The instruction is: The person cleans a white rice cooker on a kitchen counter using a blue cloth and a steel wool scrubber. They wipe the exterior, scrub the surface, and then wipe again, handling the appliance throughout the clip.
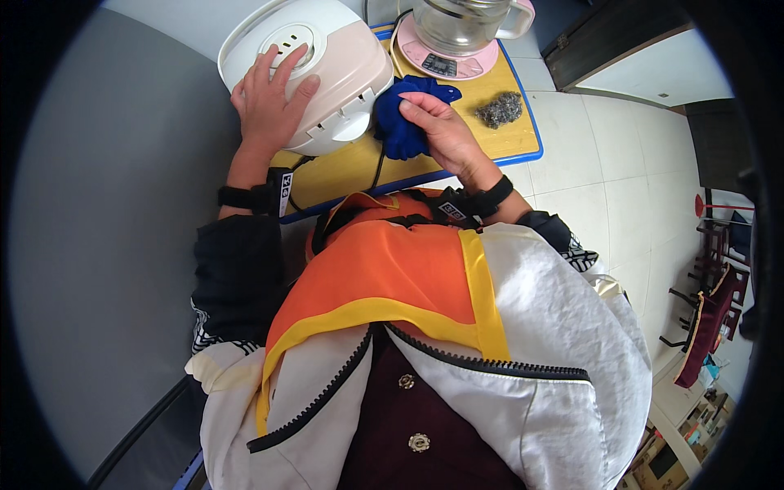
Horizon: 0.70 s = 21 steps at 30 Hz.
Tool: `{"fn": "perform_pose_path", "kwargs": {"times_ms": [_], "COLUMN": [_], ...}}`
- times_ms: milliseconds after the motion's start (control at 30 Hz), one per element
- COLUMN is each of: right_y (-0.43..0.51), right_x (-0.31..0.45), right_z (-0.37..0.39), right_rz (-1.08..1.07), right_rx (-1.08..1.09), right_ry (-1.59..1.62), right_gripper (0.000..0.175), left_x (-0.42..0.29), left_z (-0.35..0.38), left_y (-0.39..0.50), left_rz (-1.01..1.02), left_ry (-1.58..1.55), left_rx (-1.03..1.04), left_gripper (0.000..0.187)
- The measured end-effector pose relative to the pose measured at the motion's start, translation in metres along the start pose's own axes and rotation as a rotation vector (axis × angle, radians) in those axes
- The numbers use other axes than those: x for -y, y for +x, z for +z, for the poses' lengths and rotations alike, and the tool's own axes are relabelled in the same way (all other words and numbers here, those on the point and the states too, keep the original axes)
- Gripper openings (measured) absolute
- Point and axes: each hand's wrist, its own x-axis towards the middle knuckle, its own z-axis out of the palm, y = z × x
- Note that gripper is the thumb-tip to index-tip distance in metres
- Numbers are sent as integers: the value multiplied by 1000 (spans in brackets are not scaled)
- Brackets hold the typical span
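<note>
A white and pale pink rice cooker (343,55) stands on a small yellow table (514,138) with a blue rim. My left hand (275,101) lies spread on its lid, the fingertips beside the round steam vent. My right hand (444,128) pinches a crumpled blue cloth (398,119) between thumb and fingers, just right of the cooker's front latch. Part of the cloth is hidden behind that hand. To the right of the cloth, a grey steel wool scourer (500,110) rests on the tabletop.
At the table's back stands a glass kettle (462,24) on a pink base (450,58) with a cord beside it. A dark cable (379,165) runs over the table's front edge. A grey panel (122,184) rises at left. Dark chairs (713,245) stand far right on the tiled floor.
</note>
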Motion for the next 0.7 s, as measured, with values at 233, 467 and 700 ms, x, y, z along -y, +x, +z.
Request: {"fn": "perform_pose_path", "kwargs": {"times_ms": [233,467,700], "right_y": [7,22,21], "right_x": [-18,-44,-13], "right_z": [38,23,-29], "right_rz": [-504,-668,163], "right_rx": [109,-79,-193], "right_ry": [-739,-1017,382], "right_gripper": [20,15,16], "left_x": [1,-1,-1], "left_z": [5,3,5], "left_y": [0,1,0], "left_rz": [2,-19,-41], "left_ry": [-45,-36,-21], "left_rx": [-19,-27,-8], "left_gripper": [44,44,45]}}
